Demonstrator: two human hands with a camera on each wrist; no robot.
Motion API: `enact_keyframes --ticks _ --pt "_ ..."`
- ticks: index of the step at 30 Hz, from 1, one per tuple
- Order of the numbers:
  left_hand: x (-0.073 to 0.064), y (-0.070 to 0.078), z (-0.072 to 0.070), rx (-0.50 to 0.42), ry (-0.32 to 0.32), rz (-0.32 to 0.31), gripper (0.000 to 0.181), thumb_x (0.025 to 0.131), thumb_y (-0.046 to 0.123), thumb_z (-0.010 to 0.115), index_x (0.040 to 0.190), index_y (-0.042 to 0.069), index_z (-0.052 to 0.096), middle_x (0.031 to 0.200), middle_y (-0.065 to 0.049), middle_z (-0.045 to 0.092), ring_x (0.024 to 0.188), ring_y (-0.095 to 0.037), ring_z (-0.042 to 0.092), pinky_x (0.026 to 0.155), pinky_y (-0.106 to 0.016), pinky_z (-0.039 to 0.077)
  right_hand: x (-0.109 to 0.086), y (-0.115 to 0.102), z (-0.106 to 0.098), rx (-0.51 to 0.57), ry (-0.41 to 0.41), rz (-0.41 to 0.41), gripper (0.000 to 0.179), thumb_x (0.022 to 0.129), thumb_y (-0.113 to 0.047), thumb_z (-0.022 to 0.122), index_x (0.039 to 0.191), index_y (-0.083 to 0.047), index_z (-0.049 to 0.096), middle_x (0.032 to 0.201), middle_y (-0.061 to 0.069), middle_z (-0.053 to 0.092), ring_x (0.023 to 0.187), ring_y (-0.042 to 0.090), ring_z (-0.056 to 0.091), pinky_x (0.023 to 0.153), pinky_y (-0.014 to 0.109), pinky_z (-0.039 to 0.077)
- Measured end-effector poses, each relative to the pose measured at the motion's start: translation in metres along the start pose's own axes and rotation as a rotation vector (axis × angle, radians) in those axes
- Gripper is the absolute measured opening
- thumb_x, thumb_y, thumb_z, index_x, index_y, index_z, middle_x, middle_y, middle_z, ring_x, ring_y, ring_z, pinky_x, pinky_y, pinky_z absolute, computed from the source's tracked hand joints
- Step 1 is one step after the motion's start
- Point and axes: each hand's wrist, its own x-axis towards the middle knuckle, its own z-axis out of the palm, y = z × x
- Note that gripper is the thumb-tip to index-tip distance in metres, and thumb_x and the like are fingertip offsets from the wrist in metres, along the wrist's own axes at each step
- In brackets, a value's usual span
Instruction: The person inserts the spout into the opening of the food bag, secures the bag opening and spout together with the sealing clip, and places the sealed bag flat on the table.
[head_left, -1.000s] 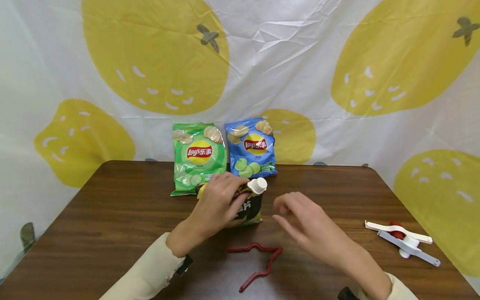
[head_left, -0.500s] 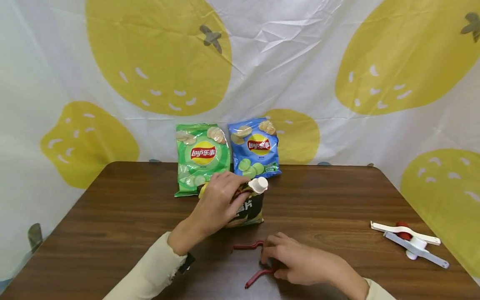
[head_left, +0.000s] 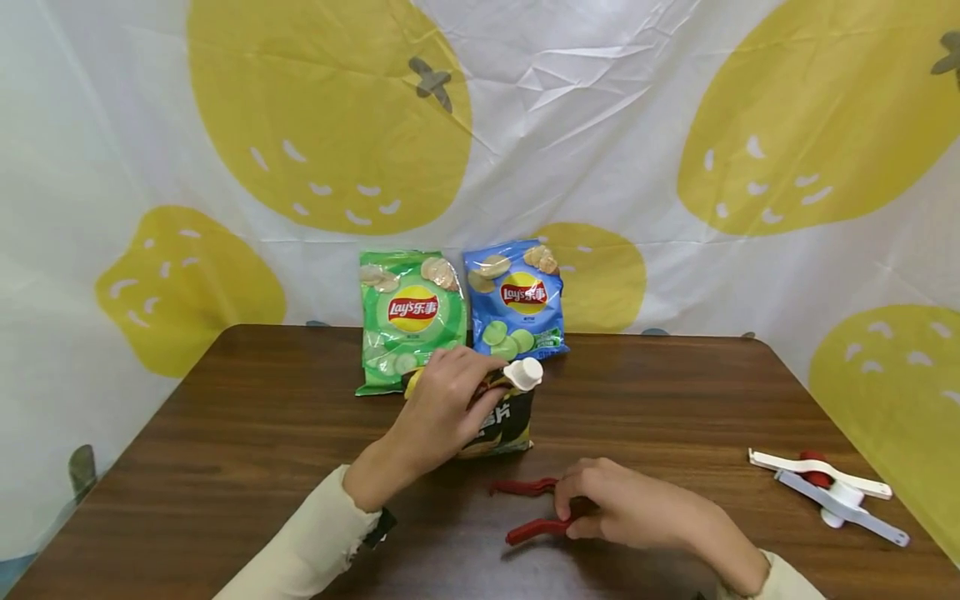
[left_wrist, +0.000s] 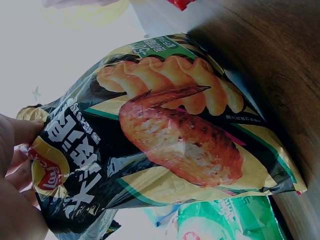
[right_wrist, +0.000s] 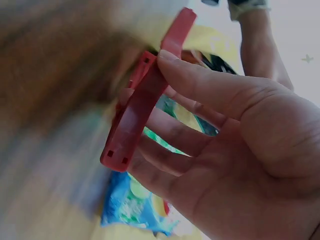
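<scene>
On a brown table stand a green bag, a blue bag and, seemingly, a black bag; a white clip and grey clip lie right.

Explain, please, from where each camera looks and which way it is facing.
Head: worn on the person's head, facing forward and down over the table; the left hand, right hand and sleeves show.
Left wrist: worn on that wrist, facing the black bag; part of that hand shows at the left edge.
Right wrist: worn on that wrist, facing the red clip; that hand shows large, with another forearm near the top.
Shared: head and left wrist both show the black bag and green bag.
</scene>
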Motion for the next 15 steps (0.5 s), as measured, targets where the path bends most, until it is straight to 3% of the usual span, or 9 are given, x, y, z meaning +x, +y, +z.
enact_keyframes --ticks 9,15 --pt "0.001 0.001 0.001 0.0 -0.002 -0.006 0.031 0.086 0.016 0.079 0.114 0.006 0.069 0.105 -0.003 0.072 0.1 -0.017 0.061 0.089 -0.035 0.047 -0.017 0.001 -0.032 -0.031 0.071 0.089 0.016 0.086 -0.008 0.076 0.082 -0.021 0.067 0.08 -0.017 0.06 0.073 0.001 0.052 0.065 0.023 0.047" --pt "0.0 0.0 0.0 -0.001 0.005 0.006 0.029 0.088 0.016 0.077 0.114 0.006 0.069 0.104 -0.003 0.072 0.099 -0.017 0.061 0.087 -0.035 0.047 -0.025 0.0 -0.046 -0.162 0.223 0.082 0.02 0.084 -0.004 0.077 0.084 -0.023 0.068 0.084 -0.017 0.062 0.084 0.007 0.058 0.071 0.031 0.051"
